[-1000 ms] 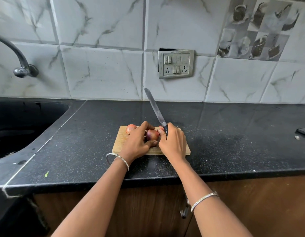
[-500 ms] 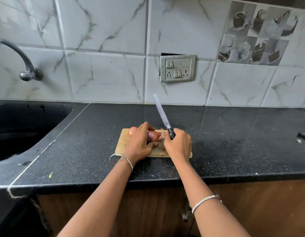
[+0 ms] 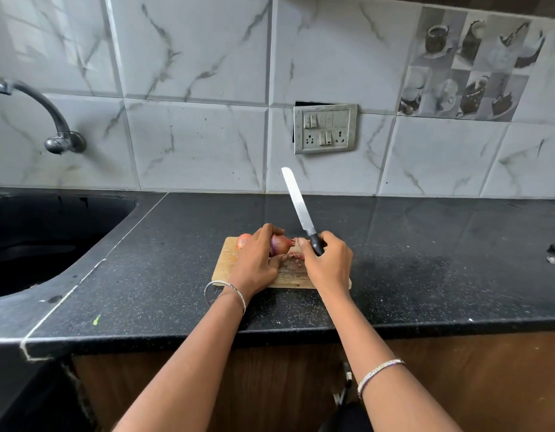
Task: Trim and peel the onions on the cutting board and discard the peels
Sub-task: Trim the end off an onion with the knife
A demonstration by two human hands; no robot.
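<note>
Two onions: both on the cutting board (image 3: 227,260), just below the middle of the frame.
Purple onion (image 3: 279,245): glossy red-purple skin, lying on its side, its tapered tip pointing toward the right of the frame.
Second onion (image 3: 244,241): paler, orange-brown skin, at the board's upper-left corner, partly hidden behind the left hand.
Left hand (image 3: 257,265): fingers curled over the purple onion, thumb under it.
Right hand (image 3: 329,268): wrapped round the black handle of the knife (image 3: 298,201), whose blade slants up toward the wall; the thumb tip sits near the onion's tip.
Peel scraps (image 3: 296,256): small pinkish bits on the board between the hands.
Board: light wood, scored, on the black speckled counter (image 3: 425,260).
Left of frame: dark sink (image 3: 36,238) under a curved tap (image 3: 48,116).
</note>
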